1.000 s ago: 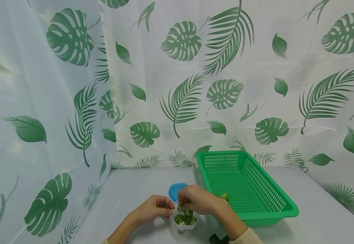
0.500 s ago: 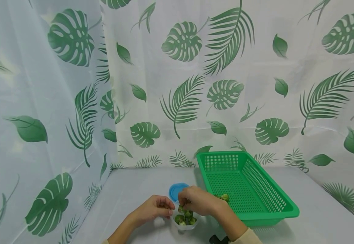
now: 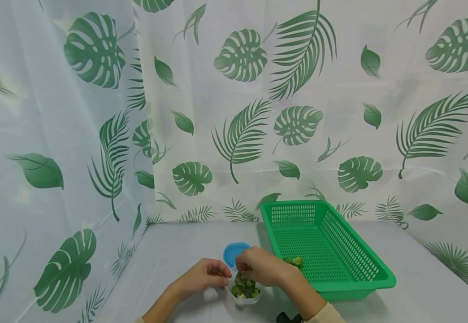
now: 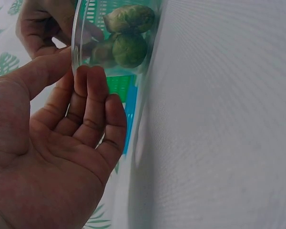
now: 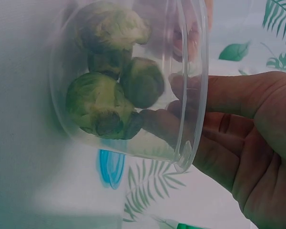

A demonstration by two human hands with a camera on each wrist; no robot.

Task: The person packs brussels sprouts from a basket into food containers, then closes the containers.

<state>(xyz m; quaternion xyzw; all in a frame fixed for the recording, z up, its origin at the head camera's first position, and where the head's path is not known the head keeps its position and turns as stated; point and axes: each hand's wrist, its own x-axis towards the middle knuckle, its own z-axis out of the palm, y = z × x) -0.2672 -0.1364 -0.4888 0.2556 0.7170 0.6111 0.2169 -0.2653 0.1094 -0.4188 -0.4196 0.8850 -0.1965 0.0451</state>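
A small clear plastic tub [image 3: 244, 300] stands on the table, holding several green Brussels sprouts [image 5: 100, 105]. My right hand [image 3: 261, 265] reaches over its rim from the right, fingers curled down. In the right wrist view, its thumb and fingertips are inside the tub, right at one Brussels sprout [image 5: 143, 82]; I cannot tell whether they still pinch it. My left hand [image 3: 202, 277] is at the tub's left side, fingers loosely bent. In the left wrist view, the left fingertips [image 4: 96, 76] rest at the tub's outer rim.
A blue lid [image 3: 234, 255] lies just behind the tub. To the right stands a large green plastic basket [image 3: 373, 283], with a few more sprouts [image 3: 297, 262] in its near left corner. A dark object [image 3: 284, 318] lies by the right forearm. Leaf-patterned curtains hang behind and at left.
The sprout under my right fingers sits slightly lower, down among the other sprouts in the tub. Both hands have hardly moved.
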